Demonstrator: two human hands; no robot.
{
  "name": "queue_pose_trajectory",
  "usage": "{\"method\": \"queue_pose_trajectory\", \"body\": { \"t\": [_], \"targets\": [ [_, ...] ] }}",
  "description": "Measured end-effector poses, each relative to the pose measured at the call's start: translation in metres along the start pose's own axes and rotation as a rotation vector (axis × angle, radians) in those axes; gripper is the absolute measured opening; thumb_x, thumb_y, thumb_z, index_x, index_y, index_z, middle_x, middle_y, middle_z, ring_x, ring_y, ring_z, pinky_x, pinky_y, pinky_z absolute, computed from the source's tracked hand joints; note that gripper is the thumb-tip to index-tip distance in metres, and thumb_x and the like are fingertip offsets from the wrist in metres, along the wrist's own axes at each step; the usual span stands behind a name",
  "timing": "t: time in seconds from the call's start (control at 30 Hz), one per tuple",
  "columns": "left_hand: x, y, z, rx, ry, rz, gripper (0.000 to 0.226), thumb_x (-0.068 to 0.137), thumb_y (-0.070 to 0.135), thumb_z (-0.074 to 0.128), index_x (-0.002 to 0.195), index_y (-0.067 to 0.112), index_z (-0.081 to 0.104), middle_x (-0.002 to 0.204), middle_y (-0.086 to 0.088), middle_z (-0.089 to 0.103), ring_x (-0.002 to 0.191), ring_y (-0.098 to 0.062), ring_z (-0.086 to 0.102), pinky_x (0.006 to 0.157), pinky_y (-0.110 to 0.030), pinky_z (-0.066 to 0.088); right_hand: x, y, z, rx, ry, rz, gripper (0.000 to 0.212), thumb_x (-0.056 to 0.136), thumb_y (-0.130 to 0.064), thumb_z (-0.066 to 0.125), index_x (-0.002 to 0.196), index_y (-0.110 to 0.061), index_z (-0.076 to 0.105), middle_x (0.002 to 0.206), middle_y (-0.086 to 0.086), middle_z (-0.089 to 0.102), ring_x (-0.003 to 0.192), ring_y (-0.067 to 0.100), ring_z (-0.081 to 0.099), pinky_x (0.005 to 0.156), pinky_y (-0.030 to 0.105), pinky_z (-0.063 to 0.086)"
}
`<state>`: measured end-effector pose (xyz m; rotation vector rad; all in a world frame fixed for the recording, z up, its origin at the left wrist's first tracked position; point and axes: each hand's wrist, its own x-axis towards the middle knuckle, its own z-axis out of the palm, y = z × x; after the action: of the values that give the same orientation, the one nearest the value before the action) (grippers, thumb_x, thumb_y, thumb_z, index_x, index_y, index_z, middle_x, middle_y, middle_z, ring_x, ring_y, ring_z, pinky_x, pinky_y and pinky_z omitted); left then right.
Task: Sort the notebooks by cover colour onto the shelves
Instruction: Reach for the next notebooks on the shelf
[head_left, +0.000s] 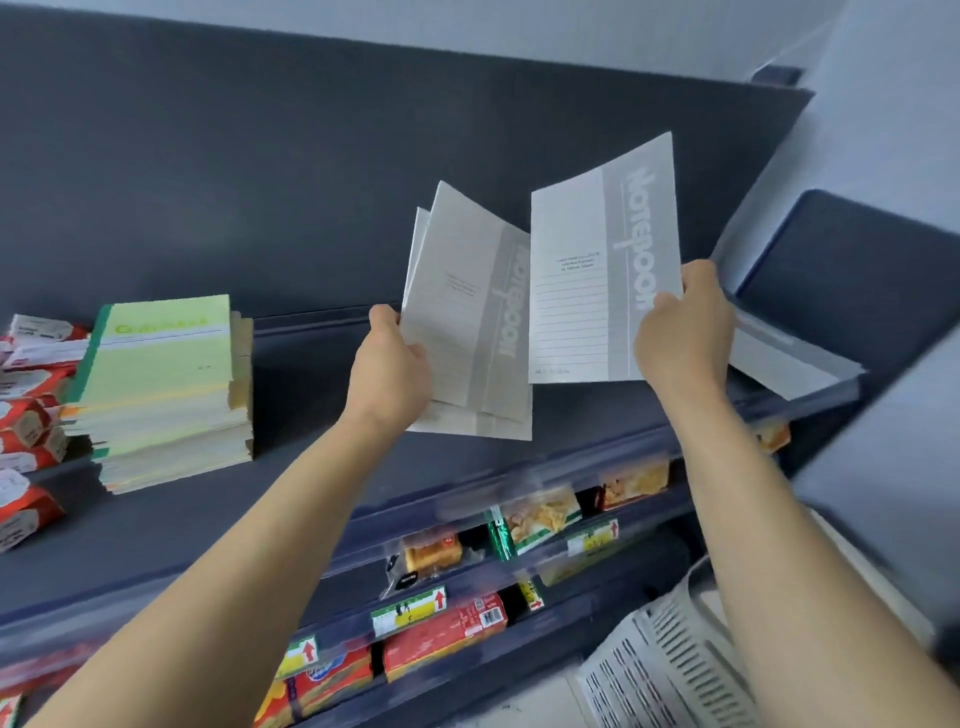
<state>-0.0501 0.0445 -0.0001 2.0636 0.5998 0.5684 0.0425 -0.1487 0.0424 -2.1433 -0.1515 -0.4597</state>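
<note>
My left hand (390, 364) grips a small bunch of grey notebooks (467, 322) by their left edge, held up above the dark shelf (311, 499). My right hand (680, 327) pinches a single grey notebook (576, 270) by its right edge, just right of the bunch. More grey notebooks (784, 353) lie flat on the shelf behind my right hand, partly hidden by it. A stack of green notebooks (161, 389) stands on the shelf at the left.
Red and white packets (28, 415) are piled at the shelf's far left. Lower shelves hold snack packs (540, 519) and red boxes (447, 634). A white slatted basket (670, 670) stands at the lower right.
</note>
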Motion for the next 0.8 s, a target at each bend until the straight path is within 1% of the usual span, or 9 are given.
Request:
{"method": "queue_pose_trajectory", "body": {
  "t": [0.1,0.23,0.3,0.43,0.53,0.6,0.67,0.73,0.8],
  "targets": [
    [-0.012,0.025,0.026,-0.017,-0.092,0.079,0.009,0.096,0.004,0.038,0.102,0.009,0.033,0.079,0.004,0.044,0.073,-0.019,0.046,0.062,-0.032,0.037,-0.013,0.025,-0.043,-0.034,0.130,0.092,0.023,0.094,0.004,0.032,0.108,-0.006,0.047,0.093,-0.001,0.051,0.081,0.015,0.048,0.049,0.017,0.032],
    [-0.041,0.061,0.072,-0.049,-0.253,0.167,0.009,0.096,0.004,0.036,0.103,0.009,0.033,0.078,0.006,0.041,0.066,-0.007,0.040,0.051,-0.026,0.032,-0.036,0.064,-0.110,-0.097,0.301,0.219,0.028,0.091,0.005,0.032,0.112,-0.005,0.048,0.079,-0.008,0.045,0.075,0.013,0.043,0.048,0.023,0.026],
    [-0.061,0.080,0.098,-0.065,-0.336,0.199,0.009,0.096,0.006,0.036,0.104,0.009,0.033,0.079,0.005,0.042,0.066,-0.007,0.040,0.052,-0.027,0.033,-0.049,0.083,-0.145,-0.124,0.365,0.289,0.031,0.091,0.005,0.032,0.116,-0.006,0.047,0.075,-0.012,0.041,0.072,0.011,0.042,0.051,0.023,0.028],
    [-0.111,0.120,0.149,-0.087,-0.495,0.287,0.010,0.096,0.007,0.037,0.105,0.009,0.034,0.080,0.004,0.045,0.070,-0.015,0.046,0.060,-0.034,0.036,-0.075,0.119,-0.214,-0.156,0.489,0.375,0.037,0.096,0.004,0.035,0.130,-0.006,0.042,0.078,-0.008,0.041,0.080,0.012,0.044,0.060,0.014,0.032],
    [-0.153,0.156,0.186,-0.092,-0.578,0.368,0.014,0.094,0.005,0.038,0.108,0.007,0.034,0.083,0.000,0.048,0.080,-0.023,0.047,0.066,-0.033,0.035,-0.093,0.149,-0.270,-0.187,0.605,0.393,0.028,0.095,0.004,0.036,0.120,-0.002,0.046,0.073,-0.008,0.042,0.065,0.007,0.042,0.050,0.016,0.031],
    [-0.182,0.178,0.211,-0.095,-0.630,0.392,0.016,0.095,0.004,0.038,0.110,0.007,0.035,0.091,-0.006,0.050,0.083,-0.024,0.047,0.066,-0.033,0.035,-0.107,0.169,-0.308,-0.249,0.665,0.408,0.019,0.095,0.001,0.034,0.109,-0.006,0.045,0.074,-0.005,0.044,0.061,0.006,0.039,0.046,0.012,0.033],
    [-0.213,0.198,0.239,-0.117,-0.673,0.398,0.015,0.095,0.004,0.040,0.108,0.009,0.034,0.095,-0.009,0.050,0.085,-0.024,0.047,0.067,-0.034,0.036,-0.120,0.190,-0.347,-0.294,0.707,0.436,0.016,0.095,0.000,0.034,0.103,-0.012,0.041,0.071,-0.006,0.042,0.061,0.008,0.038,0.045,0.014,0.030],
    [-0.248,0.219,0.266,-0.125,-0.706,0.396,0.017,0.096,0.005,0.041,0.111,0.008,0.034,0.093,-0.007,0.049,0.083,-0.023,0.047,0.067,-0.034,0.036,-0.133,0.211,-0.388,-0.319,0.759,0.469,0.018,0.095,0.002,0.034,0.103,-0.010,0.043,0.069,-0.008,0.040,0.064,0.014,0.041,0.046,0.025,0.025],
    [-0.282,0.241,0.292,-0.120,-0.731,0.410,0.022,0.097,0.007,0.041,0.118,0.006,0.035,0.093,-0.006,0.048,0.082,-0.023,0.047,0.066,-0.033,0.036,-0.145,0.233,-0.429,-0.353,0.815,0.499,0.021,0.095,0.003,0.034,0.110,-0.004,0.047,0.071,-0.005,0.041,0.070,0.019,0.041,0.051,0.025,0.023]
  ]
}}
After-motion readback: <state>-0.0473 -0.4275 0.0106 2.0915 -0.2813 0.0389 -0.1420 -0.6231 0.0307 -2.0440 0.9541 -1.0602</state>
